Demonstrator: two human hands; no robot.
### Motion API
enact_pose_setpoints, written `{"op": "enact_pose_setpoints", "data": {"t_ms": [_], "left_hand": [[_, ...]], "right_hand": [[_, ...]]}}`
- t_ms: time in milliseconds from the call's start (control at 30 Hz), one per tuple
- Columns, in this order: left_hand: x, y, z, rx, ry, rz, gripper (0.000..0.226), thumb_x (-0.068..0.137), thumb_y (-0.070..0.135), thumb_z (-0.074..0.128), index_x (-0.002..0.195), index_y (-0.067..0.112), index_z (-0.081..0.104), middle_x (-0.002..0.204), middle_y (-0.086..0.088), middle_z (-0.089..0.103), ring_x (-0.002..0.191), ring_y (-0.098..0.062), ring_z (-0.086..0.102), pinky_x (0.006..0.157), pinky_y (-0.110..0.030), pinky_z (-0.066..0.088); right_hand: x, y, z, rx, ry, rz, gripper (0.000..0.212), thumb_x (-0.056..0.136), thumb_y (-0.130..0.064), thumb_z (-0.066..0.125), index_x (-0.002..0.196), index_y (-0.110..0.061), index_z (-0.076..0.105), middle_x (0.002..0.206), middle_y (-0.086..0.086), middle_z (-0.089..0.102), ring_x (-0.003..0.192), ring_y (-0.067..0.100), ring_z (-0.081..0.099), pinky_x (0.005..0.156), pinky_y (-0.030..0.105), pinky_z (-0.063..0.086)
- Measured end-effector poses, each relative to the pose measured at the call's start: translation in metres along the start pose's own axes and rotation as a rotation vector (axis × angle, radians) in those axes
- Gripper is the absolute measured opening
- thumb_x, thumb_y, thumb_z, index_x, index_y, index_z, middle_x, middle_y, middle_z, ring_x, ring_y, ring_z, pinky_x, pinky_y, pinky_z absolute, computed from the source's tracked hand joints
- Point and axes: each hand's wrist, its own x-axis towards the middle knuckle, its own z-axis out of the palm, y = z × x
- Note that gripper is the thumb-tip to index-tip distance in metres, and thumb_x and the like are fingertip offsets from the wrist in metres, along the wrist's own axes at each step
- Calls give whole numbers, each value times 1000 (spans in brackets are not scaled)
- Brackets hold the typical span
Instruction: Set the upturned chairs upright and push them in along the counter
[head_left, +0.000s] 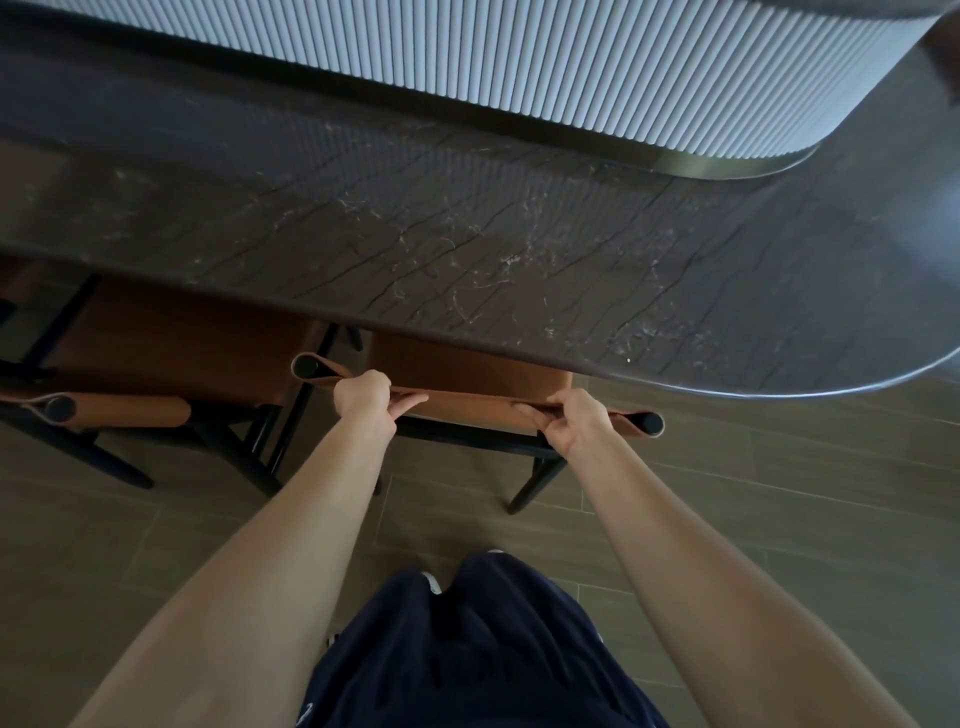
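A chair (462, 371) with a tan leather seat and black frame stands upright in front of me, its seat partly under the dark marble counter (467, 244). My left hand (366, 397) grips the left part of its leather backrest strap. My right hand (571, 418) grips the right part of the same strap. A second upright chair (171, 343) of the same kind sits to the left, also tucked under the counter edge.
A ribbed white wall panel (519, 62) rises behind the counter, which curves round at the right. Grey-brown floor tiles (779, 467) lie open to the right and behind me. A third chair's edge shows at far left.
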Motion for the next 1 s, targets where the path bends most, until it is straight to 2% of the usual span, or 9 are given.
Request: {"op": "enact_pose_setpoints", "data": {"t_ms": [100, 300, 367, 433, 567, 700, 800, 867, 1000], "left_hand": [[-6, -6, -6, -7, 3, 13, 27, 94, -9, 46, 112, 12, 46, 127, -24, 49, 103, -46, 56, 73, -57, 57], [-7, -8, -24, -30, 7, -13, 27, 92, -12, 47, 109, 10, 48, 123, -26, 51, 97, -45, 58, 74, -58, 57], [-5, -6, -27, -42, -33, -22, 30, 92, -13, 47, 111, 10, 48, 121, -24, 50, 102, -45, 58, 78, -58, 56], [-4, -1, -24, -37, -68, -17, 33, 92, -14, 45, 114, 11, 47, 126, -25, 48, 110, -46, 56, 80, -59, 55], [-1, 10, -18, -38, -139, -20, 40, 92, -14, 43, 123, 12, 43, 138, -25, 40, 121, -48, 48, 82, -61, 53], [19, 39, -19, 1, -168, 15, 60, 93, -15, 41, 147, 9, 29, 147, -28, 31, 129, -49, 41, 69, -56, 56], [33, 58, -22, 12, -159, 15, 65, 94, -14, 41, 151, 13, 25, 150, -26, 28, 131, -48, 39, 70, -58, 56], [36, 61, -22, 10, -169, 13, 64, 94, -15, 41, 150, 13, 26, 149, -26, 30, 130, -48, 40, 72, -58, 56], [33, 60, -24, 30, -193, 21, 59, 95, -12, 42, 148, 10, 30, 147, -25, 33, 130, -47, 42, 66, -56, 57]], "right_hand": [[1, 6, -6, -47, -23, 0, 32, 95, 13, 36, 127, 6, 42, 135, 29, 46, 112, 48, 57, 52, 48, 58], [-1, 18, -9, -68, -25, -20, 45, 94, 14, 35, 138, 6, 35, 133, 31, 47, 113, 51, 55, 46, 48, 57], [-2, 20, -7, -29, -16, -38, 47, 93, 16, 35, 138, 4, 35, 134, 31, 45, 111, 50, 56, 53, 52, 59], [-4, 19, -4, 20, -3, -50, 47, 92, 17, 35, 138, 4, 36, 133, 31, 45, 98, 48, 58, 64, 55, 59], [-2, 16, 4, 81, -4, -71, 48, 91, 18, 38, 137, 4, 36, 135, 32, 42, 92, 47, 60, 66, 54, 60], [-6, 23, 30, 103, -18, -52, 47, 92, 18, 38, 137, 4, 36, 135, 32, 40, 95, 47, 60, 77, 55, 58], [-8, 29, 50, 84, -8, -50, 43, 94, 15, 40, 135, 2, 38, 131, 26, 43, 80, 39, 60, 72, 47, 59], [-5, 29, 55, 72, 9, -52, 41, 94, 14, 41, 134, 2, 41, 132, 25, 44, 78, 37, 59, 66, 45, 59], [-4, 30, 49, 47, -33, -48, 35, 95, 12, 44, 130, 5, 44, 130, 27, 47, 85, 36, 61, 79, 49, 59]]}}
